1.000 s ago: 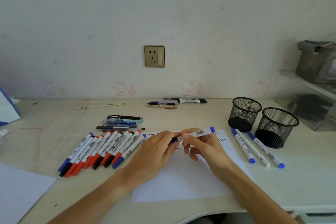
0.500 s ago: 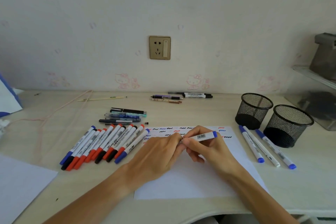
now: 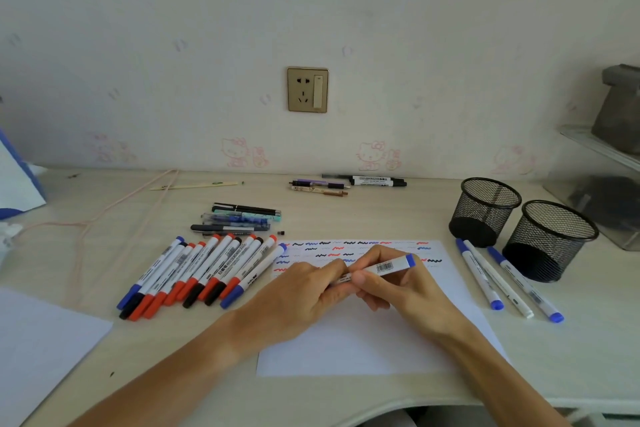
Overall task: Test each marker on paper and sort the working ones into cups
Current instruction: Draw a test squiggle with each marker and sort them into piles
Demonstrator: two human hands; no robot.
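While poised over squiggle-marked paper (image 3: 363,340), both hands gripping one blue-ended marker (image 3: 388,266): left hand (image 3: 304,291) at 9 o'clock, right hand (image 3: 398,288) at 3.

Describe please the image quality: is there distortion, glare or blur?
Head view: wide-angle bend curves the desk edge; soft even daylight, no glare; the marker held by both hands is fairly sharp, barcode visible; the shelf at the far right looks soft and dark.
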